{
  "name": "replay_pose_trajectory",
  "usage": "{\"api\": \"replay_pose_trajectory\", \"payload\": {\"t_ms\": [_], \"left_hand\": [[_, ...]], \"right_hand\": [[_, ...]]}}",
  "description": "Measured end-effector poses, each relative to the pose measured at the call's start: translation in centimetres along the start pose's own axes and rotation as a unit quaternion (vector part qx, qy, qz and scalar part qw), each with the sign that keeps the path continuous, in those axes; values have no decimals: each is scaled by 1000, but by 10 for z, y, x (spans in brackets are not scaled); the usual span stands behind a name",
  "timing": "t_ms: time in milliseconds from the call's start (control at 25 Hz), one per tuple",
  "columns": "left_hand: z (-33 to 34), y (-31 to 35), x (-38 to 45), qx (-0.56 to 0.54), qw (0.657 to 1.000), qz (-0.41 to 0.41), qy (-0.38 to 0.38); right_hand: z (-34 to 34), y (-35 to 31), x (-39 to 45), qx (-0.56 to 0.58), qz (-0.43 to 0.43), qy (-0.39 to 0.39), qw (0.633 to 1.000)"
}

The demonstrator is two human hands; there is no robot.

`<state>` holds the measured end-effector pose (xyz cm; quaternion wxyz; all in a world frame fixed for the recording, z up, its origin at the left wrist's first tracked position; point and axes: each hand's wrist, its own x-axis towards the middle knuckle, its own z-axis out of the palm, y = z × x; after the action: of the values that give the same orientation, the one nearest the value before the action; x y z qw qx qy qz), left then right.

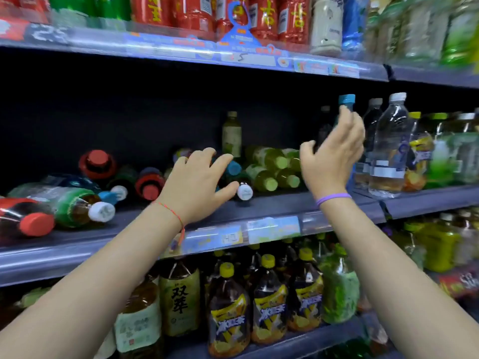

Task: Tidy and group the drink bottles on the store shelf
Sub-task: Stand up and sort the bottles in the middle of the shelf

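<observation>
Blue-capped bottle [346, 102] body hidden behind right hand [334, 151]; price tags [272, 228] blurred — unreadable

1. I see a blue hanging promo tag [239, 24] clipped to the upper shelf's edge.
2. Price labels [272, 228] sit in the middle shelf's front strip, too blurred to read.
3. The dark back panel [129, 120] fills the space behind.
</observation>
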<state>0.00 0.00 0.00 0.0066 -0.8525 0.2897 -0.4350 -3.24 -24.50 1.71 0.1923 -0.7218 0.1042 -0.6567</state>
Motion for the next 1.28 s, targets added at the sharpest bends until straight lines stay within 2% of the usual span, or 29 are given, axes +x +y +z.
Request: {"api": "replay_pose_trajectory", "payload": {"t_ms": [80, 120, 200, 240, 280, 400, 520, 600, 720, 760, 840, 920, 1000, 1120, 1200, 1280], "left_hand": [[3, 24, 12, -13, 1000, 20, -12], [5, 39, 21, -21, 999, 31, 0], [11, 70, 38, -49, 998, 43, 18], [13, 84, 45, -89, 995, 43, 30], [18, 103, 54, -144, 988, 31, 40], [31, 147, 68, -330, 939, -58, 81], [39, 177, 75, -358, 910, -131, 162], [41, 184, 77, -341, 905, -160, 197], [49, 175, 77, -238, 924, -212, 211], [52, 171, 77, -177, 934, -229, 208], [56, 169, 76, -15, 948, -237, 211], [59, 176, 79, 120, 951, -180, 219], [64, 186, 87, 129, 970, -84, 190], [75, 195, 109, 90, 994, 3, 68], [78, 200, 125, 109, 994, -6, -31], [85, 203, 139, 117, 990, -21, -77]], "right_hand": [[-6, 30, 13, -3, 93, 4, 996], [-9, 50, 21, 11, 132, -27, 991], [-15, 78, 29, 75, 210, -177, 959], [-16, 85, 28, 87, 220, -264, 935], [-19, 96, 28, 90, 199, -327, 919], [-22, 109, 26, 129, 101, -400, 902], [-19, 106, 22, 156, 31, -514, 843], [-14, 104, 14, 156, -50, -569, 806], [-10, 109, 10, 163, -157, -586, 778], [-9, 113, 12, 166, -178, -575, 781], [0, 127, 21, 148, -188, -504, 830], [13, 143, 34, 97, -165, -413, 890], [22, 154, 44, -2, -135, -379, 916], [33, 160, 52, -151, -113, -416, 890], [44, 164, 59, -189, -83, -466, 860], [55, 169, 65, -189, -48, -519, 832]]}}
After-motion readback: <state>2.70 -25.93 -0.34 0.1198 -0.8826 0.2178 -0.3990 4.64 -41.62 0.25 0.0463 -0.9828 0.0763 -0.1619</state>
